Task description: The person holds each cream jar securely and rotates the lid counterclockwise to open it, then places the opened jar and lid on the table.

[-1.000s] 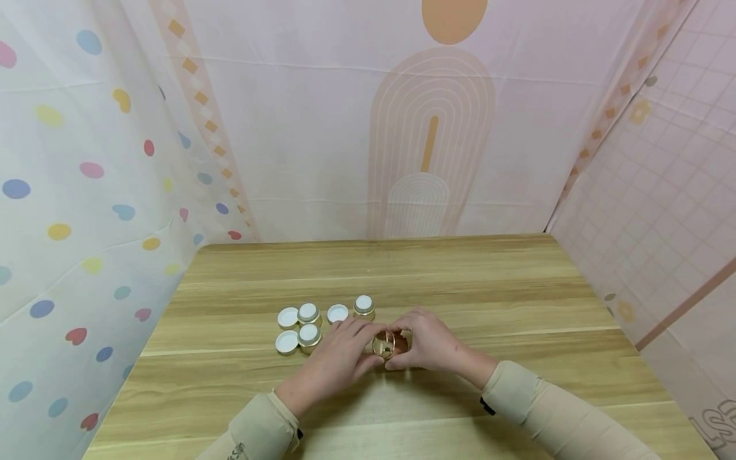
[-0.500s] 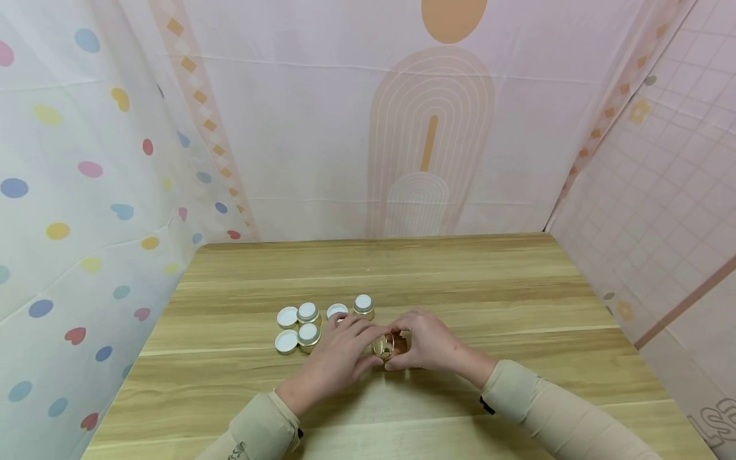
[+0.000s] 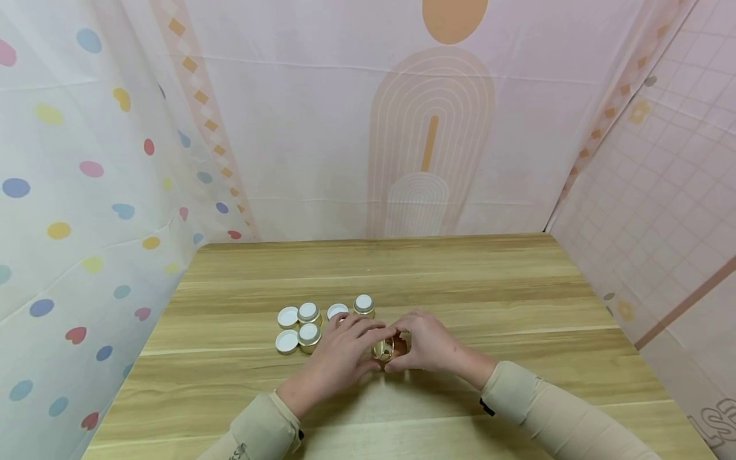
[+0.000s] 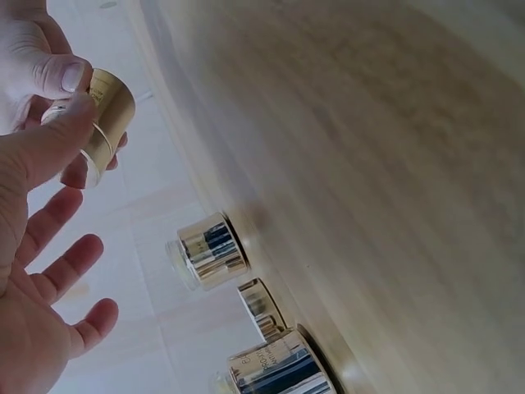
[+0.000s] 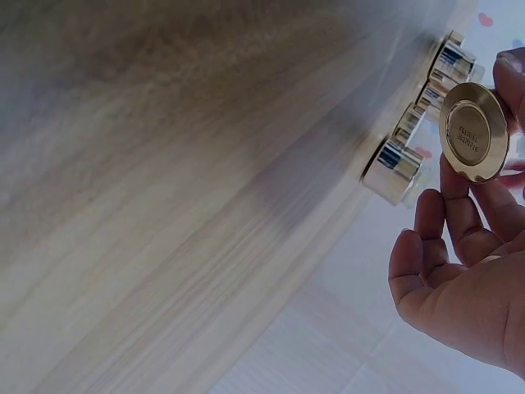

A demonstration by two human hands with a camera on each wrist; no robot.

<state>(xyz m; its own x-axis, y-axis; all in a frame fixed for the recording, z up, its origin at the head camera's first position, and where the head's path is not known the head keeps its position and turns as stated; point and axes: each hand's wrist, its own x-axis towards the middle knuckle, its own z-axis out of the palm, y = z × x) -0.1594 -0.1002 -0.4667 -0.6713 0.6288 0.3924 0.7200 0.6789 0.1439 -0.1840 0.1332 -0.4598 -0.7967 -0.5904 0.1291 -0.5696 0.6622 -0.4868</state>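
A small shiny gold jar (image 3: pixel 383 349) is held between both hands over the near middle of the table. My left hand (image 3: pixel 343 350) grips one end with thumb and index finger, its other fingers spread loosely. From the right, my right hand (image 3: pixel 428 343) pinches the other end. In the left wrist view the gold jar (image 4: pixel 112 111) lies tilted, a seam round its side between the two thumbs. The right wrist view shows its round base (image 5: pixel 473 133) with small printed digits. Fingers hide part of the jar in every view.
Left of the hands stand gold jars without lids, white discs on top: one at back left (image 3: pixel 308 311), one before it (image 3: pixel 309 335), one farther right (image 3: pixel 363 304). Upturned white-lined lids (image 3: pixel 288 317) lie beside them on the wooden table (image 3: pixel 460 281). Printed curtains (image 3: pixel 299 140) surround it.
My left index finger has shifted right across the gold jar, covering more of it, and the left hand has turned slightly. My right hand stays almost still.
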